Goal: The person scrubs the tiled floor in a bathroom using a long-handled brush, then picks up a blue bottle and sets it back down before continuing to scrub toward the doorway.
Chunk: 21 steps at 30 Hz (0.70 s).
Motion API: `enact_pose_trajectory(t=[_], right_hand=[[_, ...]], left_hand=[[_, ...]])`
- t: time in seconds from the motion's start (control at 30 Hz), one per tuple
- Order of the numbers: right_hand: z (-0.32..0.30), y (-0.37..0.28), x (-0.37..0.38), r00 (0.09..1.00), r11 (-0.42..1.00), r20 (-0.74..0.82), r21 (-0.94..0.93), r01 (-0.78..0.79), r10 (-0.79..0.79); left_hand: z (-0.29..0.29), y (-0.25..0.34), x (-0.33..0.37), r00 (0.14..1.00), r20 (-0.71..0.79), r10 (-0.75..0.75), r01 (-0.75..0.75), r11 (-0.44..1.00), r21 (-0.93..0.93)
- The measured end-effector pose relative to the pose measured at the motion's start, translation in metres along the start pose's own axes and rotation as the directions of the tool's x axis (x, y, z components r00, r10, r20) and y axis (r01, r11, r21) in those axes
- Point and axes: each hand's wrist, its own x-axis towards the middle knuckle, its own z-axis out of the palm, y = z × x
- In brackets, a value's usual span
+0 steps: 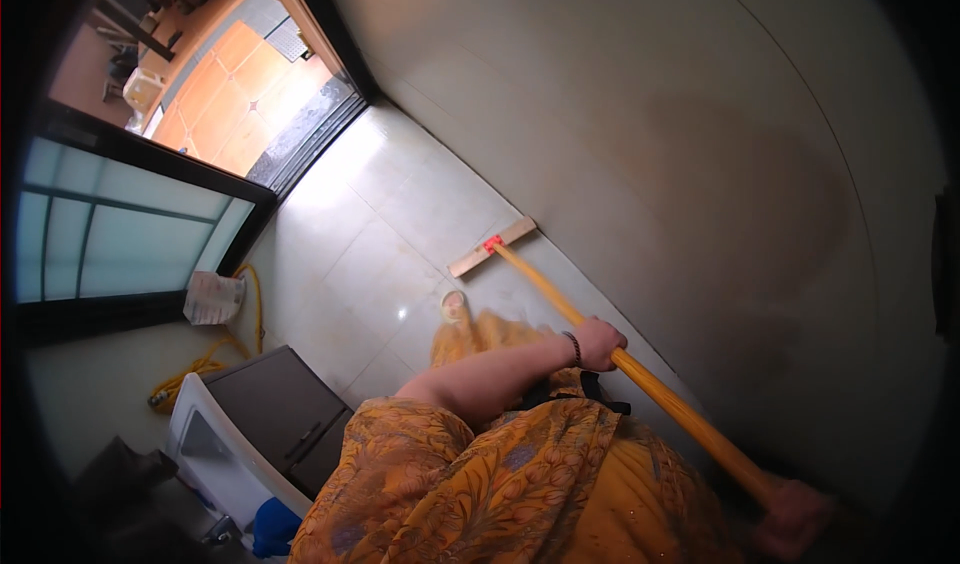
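A long yellow handle (660, 389) runs down to a wooden brush head (490, 247) with a red bracket, which rests on the white floor tiles (370, 254) close to the wall. My left hand (598, 343), a bracelet at the wrist, grips the handle about midway. My right hand (795, 519) is closed around the upper end of the handle at the lower right, partly blurred and in shadow. An orange patterned garment (500, 484) fills the lower middle. One sandalled foot (455, 307) stands just behind the brush head.
A pale wall (680, 144) runs along the right. A dark-framed sliding door (300, 154) opens onto orange tiles (230, 94). A yellow hose (205, 364) and a white bag (212, 297) lie at the left beside a grey-topped white appliance (265, 414).
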Motion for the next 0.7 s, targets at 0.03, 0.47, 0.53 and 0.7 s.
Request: enact_pose_trajectory(t=[0.03,0.47,0.53,0.7], right_hand=[[-0.005,-0.007,-0.004,1.0,1.0,-0.022,-0.008,0.006,-0.006],[-0.027,0.097,-0.031,0.964,0.982,0.264,0.175,-0.068,0.02],[0.007,0.14,-0.033,0.985,0.93,0.169,0.355,-0.1,0.041],[0.056,0.17,-0.016,0.998,0.937,0.047,0.348,0.011,-0.03]], left_hand=[[0.008,0.014,0.01,0.998,0.058,0.024,-0.023,1.0,-0.017],[0.004,-0.064,-0.013,0.943,-0.224,-0.248,0.269,0.961,0.071],[-0.019,-0.111,-0.029,0.923,-0.224,-0.313,0.355,0.918,0.179],[-0.031,-0.147,-0.052,0.666,-0.677,-0.315,0.424,0.906,-0.004]])
